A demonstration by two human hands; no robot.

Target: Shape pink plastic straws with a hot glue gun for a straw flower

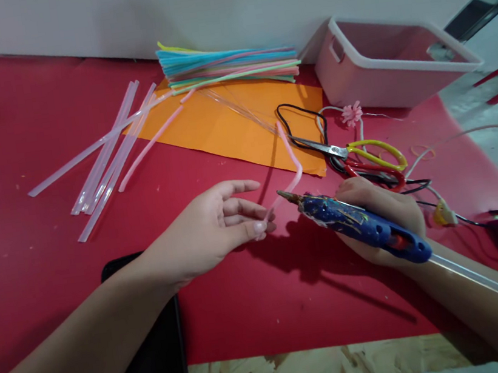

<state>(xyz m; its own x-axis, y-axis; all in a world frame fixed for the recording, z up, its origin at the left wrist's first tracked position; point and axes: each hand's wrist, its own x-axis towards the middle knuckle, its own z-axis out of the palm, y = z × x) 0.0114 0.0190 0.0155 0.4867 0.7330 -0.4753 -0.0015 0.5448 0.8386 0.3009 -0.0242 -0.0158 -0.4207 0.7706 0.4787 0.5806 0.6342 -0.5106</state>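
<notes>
Between thumb and fingers, my left hand (221, 224) pinches the lower end of a bent pink pipe cleaner (296, 168). Its free part rises to the right and then bends upward over an orange sheet. My right hand (383, 214) is wrapped round a blue hot glue gun (349, 219), whose worn body is streaked with dried glue. The gun's metal nozzle points left, close to the pipe cleaner; whether they touch I cannot tell. A clear glue stick (491, 283) sticks out of the gun's back end. The fingers on the gun's far side are partly hidden.
Scissors (338, 150), cables and a pink pompom-like piece (352, 113) lie right of the orange sheet (232, 130). Behind are a pipe cleaner bundle (228, 64) and a pink bin (363, 79). Several glue sticks (107, 156) lie left. A black object (151, 346) sits under my left forearm.
</notes>
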